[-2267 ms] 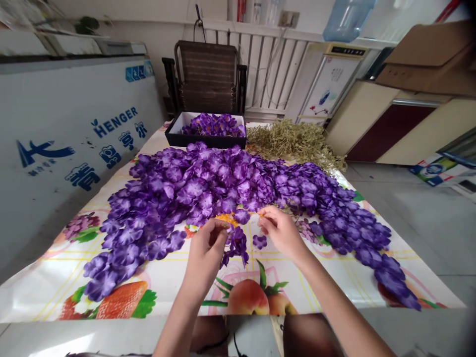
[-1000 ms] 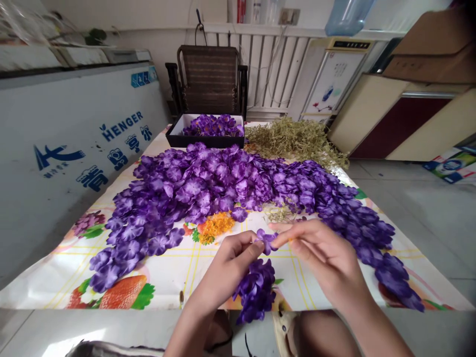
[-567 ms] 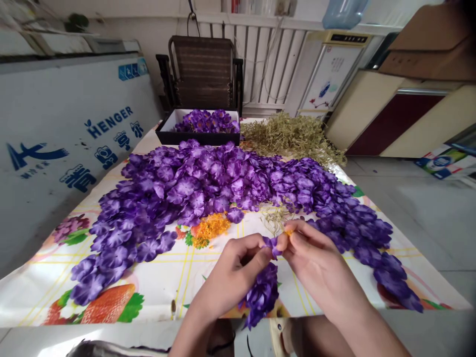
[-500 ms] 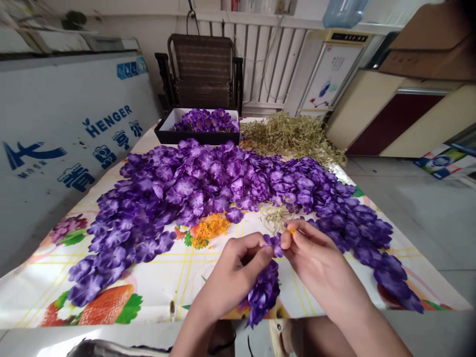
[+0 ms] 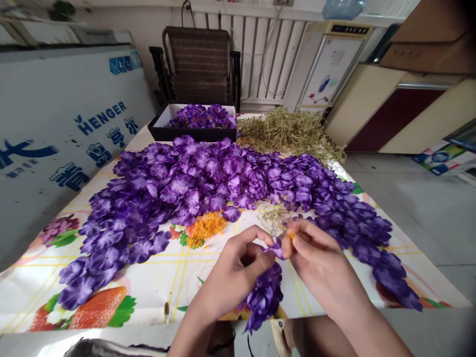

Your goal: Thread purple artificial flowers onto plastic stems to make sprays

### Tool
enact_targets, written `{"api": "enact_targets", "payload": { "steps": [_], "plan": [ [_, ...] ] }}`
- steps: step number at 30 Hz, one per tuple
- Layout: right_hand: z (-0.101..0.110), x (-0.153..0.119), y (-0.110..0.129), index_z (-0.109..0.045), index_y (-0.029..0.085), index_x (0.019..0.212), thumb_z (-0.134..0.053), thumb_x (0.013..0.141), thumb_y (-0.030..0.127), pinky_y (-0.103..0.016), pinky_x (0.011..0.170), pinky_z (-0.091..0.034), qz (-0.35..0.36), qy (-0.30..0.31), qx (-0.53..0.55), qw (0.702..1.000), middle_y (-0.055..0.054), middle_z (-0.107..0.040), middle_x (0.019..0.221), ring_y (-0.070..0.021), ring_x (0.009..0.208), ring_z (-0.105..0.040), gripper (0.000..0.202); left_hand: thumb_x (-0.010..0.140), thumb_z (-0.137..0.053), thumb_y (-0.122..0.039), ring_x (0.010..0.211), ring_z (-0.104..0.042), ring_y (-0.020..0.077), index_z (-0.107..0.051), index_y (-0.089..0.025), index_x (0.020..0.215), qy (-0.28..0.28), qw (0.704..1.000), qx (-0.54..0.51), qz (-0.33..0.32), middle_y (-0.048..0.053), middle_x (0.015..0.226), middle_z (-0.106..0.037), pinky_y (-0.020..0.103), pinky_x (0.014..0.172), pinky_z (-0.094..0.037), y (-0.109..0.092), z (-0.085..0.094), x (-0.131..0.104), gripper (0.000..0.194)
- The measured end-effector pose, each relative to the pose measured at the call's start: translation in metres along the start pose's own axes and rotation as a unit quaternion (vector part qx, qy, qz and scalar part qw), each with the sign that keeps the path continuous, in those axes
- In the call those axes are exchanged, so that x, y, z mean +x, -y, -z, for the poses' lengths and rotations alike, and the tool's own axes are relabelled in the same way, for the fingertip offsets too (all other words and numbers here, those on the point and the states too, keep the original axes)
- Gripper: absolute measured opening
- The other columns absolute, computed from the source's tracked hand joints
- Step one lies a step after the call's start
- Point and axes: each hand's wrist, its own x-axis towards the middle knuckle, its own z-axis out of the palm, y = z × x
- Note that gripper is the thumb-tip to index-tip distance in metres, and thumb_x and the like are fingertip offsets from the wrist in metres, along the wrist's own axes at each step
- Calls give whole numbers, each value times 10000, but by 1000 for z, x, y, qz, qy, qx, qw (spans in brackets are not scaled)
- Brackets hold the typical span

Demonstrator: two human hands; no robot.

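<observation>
At far left we find the white cabinet marked HENGER (image 5: 102, 119), standing alongside the patterned tablecloth (image 5: 148, 297); from there a heap of purple petals (image 5: 178, 183) arches across the cloth to the right side, leaving the near middle free of the heap, which we judge gives the hands working room. The black box (image 5: 191, 134) lies behind the heap, its low walls apparently keeping the purple flowers (image 5: 203, 115) together; the orange bits (image 5: 208, 225) sit in front of the heap, presumably for easy reach.

The left hand (image 5: 230, 280) has thumb and forefinger together, clamped on a small purple petal (image 5: 277, 248), seemingly to steady it; a dark purple bunch (image 5: 265, 292) hangs beneath that hand, and how it is gripped is hidden from us. Behind the fingers lies a wiry sprig (image 5: 273, 213), on the cloth; farther back, the pale green tangle (image 5: 292, 129) rests beside the box, apart from the hands.

The right hand (image 5: 325, 265) has thumb and forefinger closed on an orange piece (image 5: 291, 236), while another fingertip meets the petal's edge; we judge that this keeps both small items close together and under control.
</observation>
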Motion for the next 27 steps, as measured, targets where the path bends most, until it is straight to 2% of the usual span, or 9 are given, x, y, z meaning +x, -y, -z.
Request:
{"api": "enact_targets", "payload": {
  "steps": [4,8,13,17,20,24,27],
  "plan": [
    [1,3,-1,-688,216,761,-766,712,250,-254,623,-461,-23,-23,32,999,17,-647,622,-136,605,-602,98,841,-600,-306,484,-256,80,-532,-180,804,4,999,-38,20,-73,545,-404,229,479,-192,-1,1,2,149],
    [4,4,-2,-678,227,785,-737,759,261,-267,636,-474,-26,5,5,1000,13,-663,625,-150,628,-616,73,850,-595,-369,514,-246,88,-561,-167,760,12,998,-52,33,-62,565,-358,239,494,-181,-1,2,3,224],
    [5,4,-2,-671,224,774,-734,758,268,-285,631,-490,-9,-3,-22,1000,2,-664,621,-166,627,-630,79,873,-548,-402,577,-309,99,-557,-153,701,16,993,-106,51,-30,647,-394,230,515,-225,-1,1,3,302],
    [4,5,-1,-672,225,778,-724,758,261,-280,630,-485,0,-1,-19,1000,4,-665,612,-156,617,-620,66,873,-559,-362,550,-284,94,-565,-163,746,-6,997,-71,30,-44,610,-387,234,500,-196,1,0,4,236],
    [4,5,0,-666,222,776,-709,764,270,-299,629,-481,-1,-4,-49,999,-3,-661,604,-170,621,-613,65,853,-593,-338,495,-227,84,-567,-178,818,-1,997,-71,40,-70,550,-363,240,477,-153,1,1,4,166],
    [2,5,-1,-660,221,772,-713,758,271,-292,609,-460,-6,-3,-44,999,0,-659,600,-168,609,-602,75,821,-625,-308,503,-316,67,-600,-143,769,-2,988,-143,58,-38,601,-469,213,480,-209,0,3,4,175],
    [-1,5,-3,-663,219,753,-726,744,264,-278,590,-443,0,-9,-20,1000,4,-655,587,-161,595,-591,78,758,-686,-297,464,-337,47,-596,-125,688,-2,964,-239,113,-37,571,-481,188,459,-231,2,4,5,206]
  ]
}}
